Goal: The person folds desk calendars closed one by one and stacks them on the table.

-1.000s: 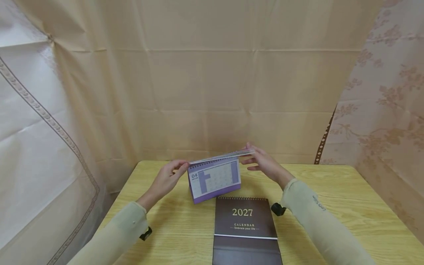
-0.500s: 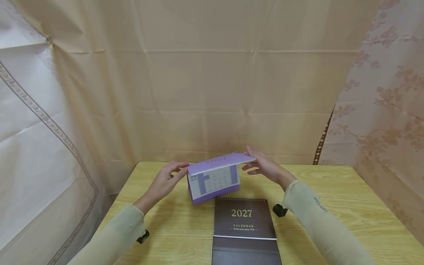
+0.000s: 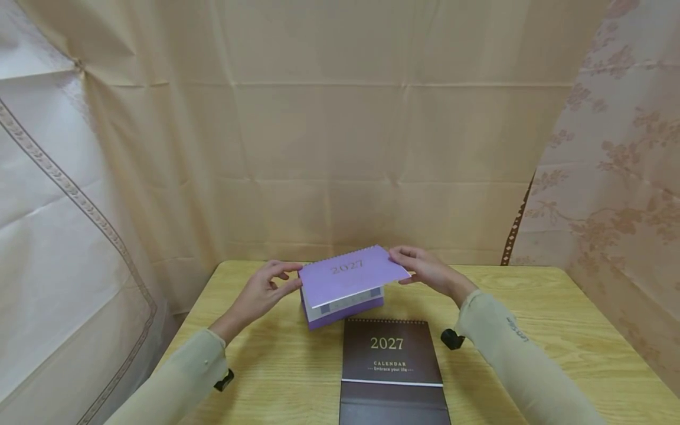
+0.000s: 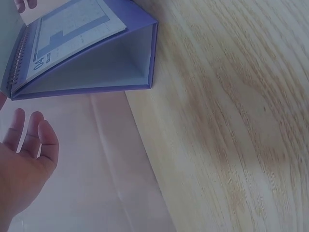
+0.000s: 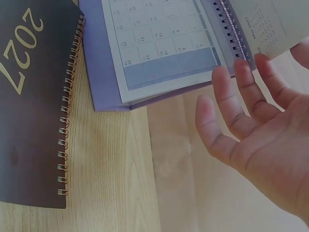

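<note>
A purple desk calendar [image 3: 353, 274] stands tilted like a tent, its cover marked 2027 raised at a slant over the April page [image 4: 72, 29]. My left hand [image 3: 261, 295] pinches its upper left corner between thumb and index finger; the other fingers [image 4: 34, 133] are loosely bent below the coil. At the cover's right edge my right hand [image 3: 427, 271] grips with the thumb on top and fingers underneath. In the right wrist view, several fingertips [image 5: 222, 82] of that hand lie by the coil binding [image 5: 234, 29]. A brown 2027 calendar [image 3: 393, 354] lies flat in front.
The wooden table [image 3: 276, 366] carries both calendars. Behind it hangs a beige cloth [image 3: 340, 147], with a white cloth [image 3: 53, 236] at the left and a flowered one [image 3: 627, 206] at the right. Dark wrist devices [image 3: 453, 339] sit under the sleeves.
The purple cover has swung from edge-on at the top, forward and down over the April page. My right hand's thumb has come onto the cover's face; the left hand stays at the corner.
</note>
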`<state>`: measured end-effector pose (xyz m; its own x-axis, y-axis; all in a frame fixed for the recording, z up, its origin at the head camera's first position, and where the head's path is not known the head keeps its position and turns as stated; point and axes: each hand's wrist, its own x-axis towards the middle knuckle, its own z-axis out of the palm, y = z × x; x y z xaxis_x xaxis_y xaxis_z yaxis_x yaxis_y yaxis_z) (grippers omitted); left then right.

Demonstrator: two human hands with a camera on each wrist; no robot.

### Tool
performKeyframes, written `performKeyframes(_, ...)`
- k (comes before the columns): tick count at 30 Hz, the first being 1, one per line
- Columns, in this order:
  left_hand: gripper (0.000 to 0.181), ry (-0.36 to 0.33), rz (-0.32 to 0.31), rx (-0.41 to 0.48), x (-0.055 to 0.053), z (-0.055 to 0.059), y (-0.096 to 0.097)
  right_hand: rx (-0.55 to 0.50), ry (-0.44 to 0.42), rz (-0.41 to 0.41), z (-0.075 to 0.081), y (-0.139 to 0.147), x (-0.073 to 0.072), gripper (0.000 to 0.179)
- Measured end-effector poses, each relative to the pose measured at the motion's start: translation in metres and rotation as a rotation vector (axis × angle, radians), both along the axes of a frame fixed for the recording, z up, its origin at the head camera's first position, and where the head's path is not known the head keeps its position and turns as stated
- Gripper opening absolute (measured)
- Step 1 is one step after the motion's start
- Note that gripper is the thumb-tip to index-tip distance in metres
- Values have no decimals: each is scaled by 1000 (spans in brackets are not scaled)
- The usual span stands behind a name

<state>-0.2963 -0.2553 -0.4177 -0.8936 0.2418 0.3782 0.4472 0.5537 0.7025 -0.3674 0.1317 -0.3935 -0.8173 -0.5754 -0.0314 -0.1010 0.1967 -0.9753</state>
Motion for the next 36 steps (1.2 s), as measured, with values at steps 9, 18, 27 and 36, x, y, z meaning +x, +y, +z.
performKeyframes(9,35,-33,24,15,4,-2,-3,90,32,15,-6,3,0,42)
performKeyframes(18,36,-7,10,-20,3,-5,-4,148,21,29,-5,7,4,54)
performKeyframes(27,35,19,-6,-31,0,-10,-4,201,22,82,-10,8,4,60)
performKeyframes(36,34,-16,-7,-40,1,-11,1,226,23,101,-10,9,7,63)
